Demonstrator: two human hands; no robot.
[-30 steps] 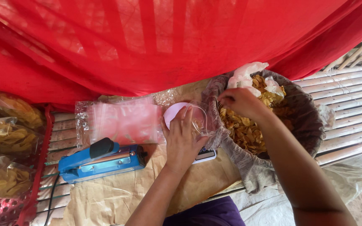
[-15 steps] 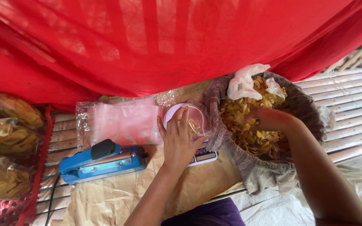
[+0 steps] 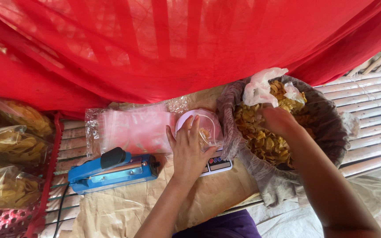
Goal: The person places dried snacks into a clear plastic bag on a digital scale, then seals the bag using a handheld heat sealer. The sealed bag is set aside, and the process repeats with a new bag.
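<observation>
My left hand (image 3: 189,149) holds a small clear plastic bag (image 3: 208,130) open over the pink round pan of a small kitchen scale (image 3: 215,164); a few yellow chips lie inside the bag. My right hand (image 3: 279,121) is down in a grey cloth-lined basket (image 3: 327,119) full of yellow chips (image 3: 261,141), fingers curled into the pile. Whether it grips any chips is hidden. A crumpled white plastic bag (image 3: 263,86) lies on the chips at the basket's far side.
A blue heat sealer (image 3: 111,172) lies on brown paper (image 3: 111,211) left of the scale. A stack of clear bags (image 3: 131,130) sits behind it. Filled chip bags (image 3: 9,145) fill a red crate (image 3: 45,185) at left. Red cloth (image 3: 177,44) hangs overhead. Bamboo slats (image 3: 371,97) run right.
My right hand has moved from beside the bag's mouth to the right and down into the chip basket. My left hand stays on the bag over the scale.
</observation>
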